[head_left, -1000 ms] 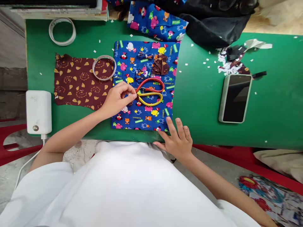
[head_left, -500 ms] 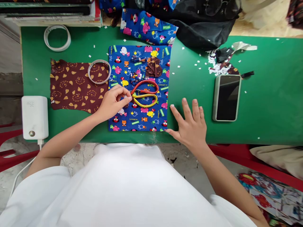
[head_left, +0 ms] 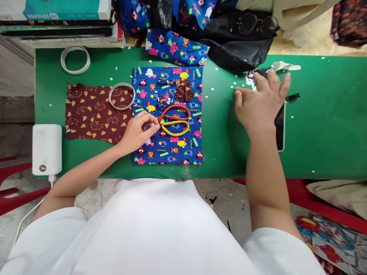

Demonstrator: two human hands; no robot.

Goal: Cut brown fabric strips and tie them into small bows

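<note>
My left hand [head_left: 140, 130] is closed in a pinch, thumb and forefinger meeting at the pivot of a pair of scissors [head_left: 186, 130] with one red and one yellow handle loop. The blades are mostly hidden by the hand. Beneath lies a folded blue cartoon-print cloth [head_left: 183, 152]. Small blue strips [head_left: 166, 101] and a bunch of cut brown strips [head_left: 184, 91] rest on it. Further right, my right hand [head_left: 259, 103] reaches forward, fingers apart and bent, over a pile of white and black scraps [head_left: 249, 80]. It partly covers a phone [head_left: 281, 130].
A brown leaf-print cloth [head_left: 94, 114] lies left, a clear tape roll [head_left: 122, 96] overlapping it. Another tape roll [head_left: 75, 60] and a white power bank [head_left: 47, 149] are at the left. Books [head_left: 57, 15], blue fabric [head_left: 177, 47], a black bag [head_left: 237, 49] and glasses [head_left: 258, 23] stand behind.
My right hand has lifted from beside the blue cloth and moved right and forward over the scraps. The left hand stays at the scissors. The view has shifted slightly.
</note>
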